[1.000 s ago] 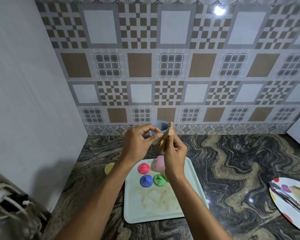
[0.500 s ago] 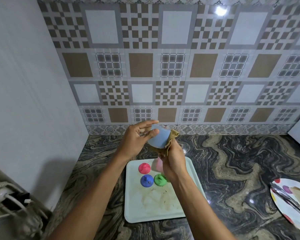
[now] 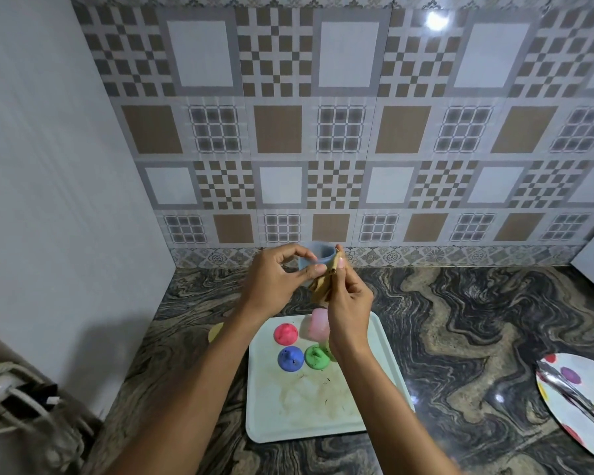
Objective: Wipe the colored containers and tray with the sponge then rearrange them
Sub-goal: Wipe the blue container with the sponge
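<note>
Inspection finds the task in its early part.

The dark marbled stone countertop (image 3: 460, 320) carries everything. On it, beneath the hands, lies the pale green rectangular plastic tray (image 3: 306, 419). Its near half shows brown smears and dark specks, so I judge it not yet wiped. At the right edge sits a white round plate with coloured spots (image 3: 563, 406), with a metal utensil (image 3: 578, 397) across it. Neither appears to belong to the task.

The left hand (image 3: 271, 286) is raised over the tray's far end, fingers and thumb curled round the light blue plastic cup (image 3: 318, 257), rim uppermost as far as I can tell. The right hand (image 3: 348, 310) pinches the tan folded sponge (image 3: 323, 289) between thumb and fingers and presses it against the cup's near right side. I take this as wiping the cup's outer wall.

Four small pieces sit close together on the tray's far half: the pink plastic container (image 3: 318, 320), partly hidden by the right hand, the red domed container (image 3: 286, 333), the blue domed container (image 3: 290, 358) and the green domed container (image 3: 317, 356). A yellow piece (image 3: 216, 331) lies on the countertop just left of the tray, mostly behind the left forearm. I cannot tell what it is.

Outstanding, in my judgement: finishing the cup, wiping the four on the tray and the tray itself, then rearranging.
</note>
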